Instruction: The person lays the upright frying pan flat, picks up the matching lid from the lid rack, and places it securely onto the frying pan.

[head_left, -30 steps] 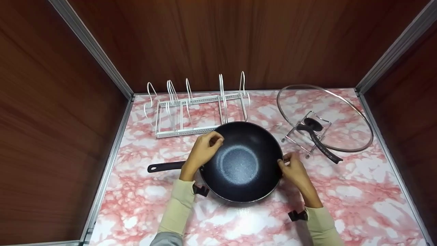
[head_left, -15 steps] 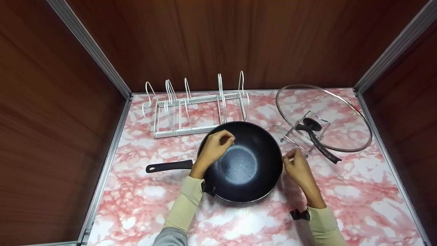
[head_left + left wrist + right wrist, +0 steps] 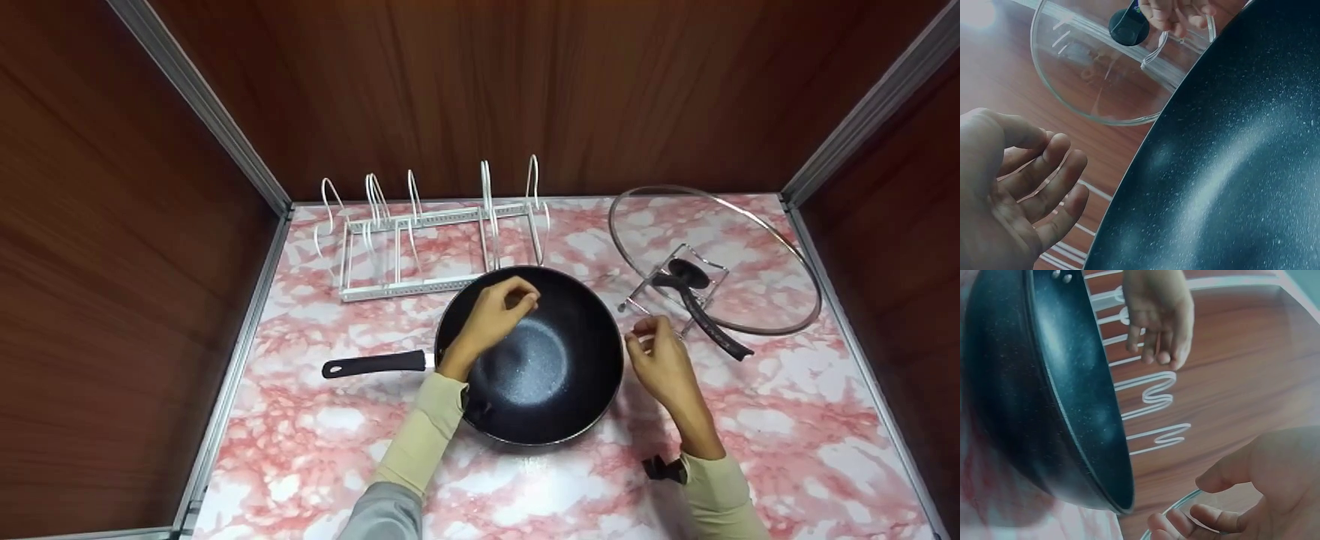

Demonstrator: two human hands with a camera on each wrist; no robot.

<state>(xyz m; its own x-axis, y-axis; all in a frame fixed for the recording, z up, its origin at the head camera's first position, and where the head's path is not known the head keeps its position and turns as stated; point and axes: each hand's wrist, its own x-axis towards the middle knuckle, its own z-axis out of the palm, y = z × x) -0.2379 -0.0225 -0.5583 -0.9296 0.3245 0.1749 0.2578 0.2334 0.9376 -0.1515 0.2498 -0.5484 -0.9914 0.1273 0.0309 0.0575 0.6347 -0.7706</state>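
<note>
A black wok point(image 3: 536, 375) with a speckled inside sits on the marbled tabletop, its long black handle point(image 3: 375, 364) pointing left. Over the wok's left half hovers my left hand point(image 3: 491, 319), fingers loosely curled and holding nothing. The left wrist view shows that hand point(image 3: 1033, 191) with bent fingers, apart from the wok's rim. Just outside the rim on the right is my right hand point(image 3: 666, 367), also empty and loosely curled. In the right wrist view, a gap shows between the right hand's fingers point(image 3: 1213, 517) and the wok point(image 3: 1089, 410).
Behind the wok stands a white wire rack point(image 3: 412, 288) with several upright loops. At the right, a large glass lid point(image 3: 795, 247) with a black curved handle point(image 3: 701, 315) leans in a small wire stand point(image 3: 649, 319). Brown wooden panels point(image 3: 480, 90) enclose the back and sides.
My left hand has moved right and slightly away from me, over the wok. My right hand has come off the rim and shifted a little right and up. The wok stays put.
</note>
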